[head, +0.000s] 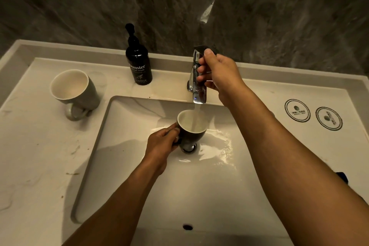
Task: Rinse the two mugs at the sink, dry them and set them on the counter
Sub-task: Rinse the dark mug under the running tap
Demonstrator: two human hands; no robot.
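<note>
Rinsing the first mug is the step in hand. The left hand (161,142) grips the dark mug (191,128) by its handle under the running tap, over the sink (119,126) drain. The right hand (217,76), at twelve o'clock, curls round the faucet lever (196,60). The second mug (73,88) waits on the desk (40,156) at ten o'clock. Next, judging so: shut off water, tip the mug out.

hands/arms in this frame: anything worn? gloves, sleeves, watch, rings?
Nothing worn that shows. The left hand and right hand are bare: no gloves, no rings visible, no watch or band at either wrist. Both forearms are bare from wrist to the frame's lower edge, so no sleeve cuff comes into view. No markings or cables. Warm, dim light; fine detail on the fingers is hard to make out.
</note>
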